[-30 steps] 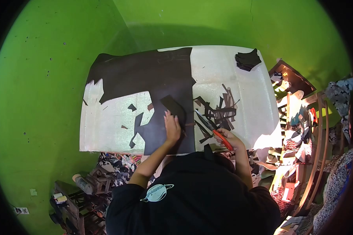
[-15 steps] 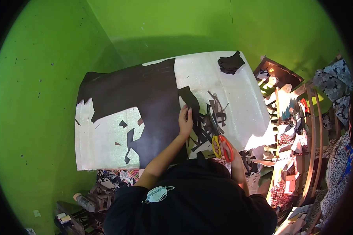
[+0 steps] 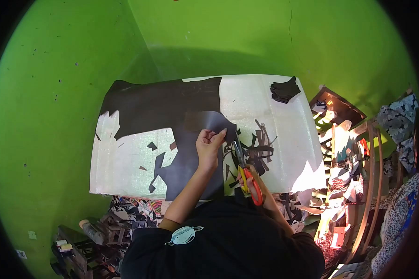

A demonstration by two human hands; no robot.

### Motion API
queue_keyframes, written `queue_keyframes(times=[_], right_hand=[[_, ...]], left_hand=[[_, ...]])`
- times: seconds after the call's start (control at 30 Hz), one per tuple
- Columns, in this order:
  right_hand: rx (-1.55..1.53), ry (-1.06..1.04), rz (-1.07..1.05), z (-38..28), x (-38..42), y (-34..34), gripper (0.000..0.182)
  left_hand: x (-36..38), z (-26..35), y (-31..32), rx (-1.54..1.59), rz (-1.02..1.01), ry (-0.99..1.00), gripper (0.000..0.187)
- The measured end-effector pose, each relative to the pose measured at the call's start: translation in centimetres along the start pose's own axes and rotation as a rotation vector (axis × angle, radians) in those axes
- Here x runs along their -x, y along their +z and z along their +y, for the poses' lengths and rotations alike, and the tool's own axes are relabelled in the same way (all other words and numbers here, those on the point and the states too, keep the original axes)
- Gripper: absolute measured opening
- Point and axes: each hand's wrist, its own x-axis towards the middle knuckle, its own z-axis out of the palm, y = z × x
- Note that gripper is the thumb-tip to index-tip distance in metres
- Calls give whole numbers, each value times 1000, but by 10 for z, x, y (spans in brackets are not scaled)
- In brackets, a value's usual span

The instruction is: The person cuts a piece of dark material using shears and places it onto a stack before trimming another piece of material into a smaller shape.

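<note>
Pinched in my left hand is a dark cut piece, which lies over the large dark sheet on the white table. My right hand is closed on scissors with one red and one yellow handle. Their blades point up and meet the right end of the cut piece, near my left fingertips. Thin dark strips lie to the right of the blades. At the table's upper right sits a stack of dark pieces.
Green walls stand behind and left of the table. Fabric scraps lie below its front edge. On the right are a wooden box, a curved wooden frame and heaped cloth. A plastic bottle is at the lower left.
My left hand has moved left and slightly down with the cut piece, which now extends left over the sheet. My right hand and the scissors have moved left. The camera view has shifted.
</note>
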Motion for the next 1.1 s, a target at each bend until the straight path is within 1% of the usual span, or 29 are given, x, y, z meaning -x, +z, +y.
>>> queue_keyframes(times=[0.03,0.1,0.2,0.23,0.27,0.3,0.33,0.4,0.47,0.5,0.67,0.8,0.9,0.97,1.0,1.07,1.1], right_hand=[[3,4,2,0,1,0,54],[4,14,-1,-7,3,2,55],[-42,99,7,-33,7,3,56],[-20,59,-17,-36,8,3,58],[0,19,-41,-38,9,3,60],[-2,27,-43,-39,9,3,60],[9,39,-47,-39,10,3,61],[20,55,-49,-42,14,3,63],[-102,65,-51,-45,16,2,64],[-103,70,-55,-48,17,2,64],[-60,108,-75,-77,14,4,52],[-51,166,-82,-81,14,8,47],[-58,169,-90,-82,15,9,45],[-96,164,-77,-82,16,10,39],[-96,174,-82,-84,16,12,39],[-861,733,285,-93,15,16,34],[-861,740,286,-101,14,15,34]], left_hand=[[4,3,0,2,7,-1,21],[13,10,1,-90,-25,61,20],[25,19,1,-179,-57,77,20],[29,21,0,-178,-50,70,20],[32,23,-2,-185,-91,88,20],[34,26,-4,-191,-133,106,20],[36,29,-5,-192,-128,101,20],[36,34,-5,-238,-101,209,20],[35,38,-6,-248,-116,197,20],[36,40,-7,-259,-132,190,21],[44,52,0,-305,-165,124,22],[50,48,-8,-388,-153,96,23],[53,52,-6,-416,-127,76,23],[55,56,-6,-428,-116,75,23],[55,57,-6,-443,-117,81,23],[57,58,-6,-453,-103,88,23],[57,58,-6,-467,-97,104,23]])
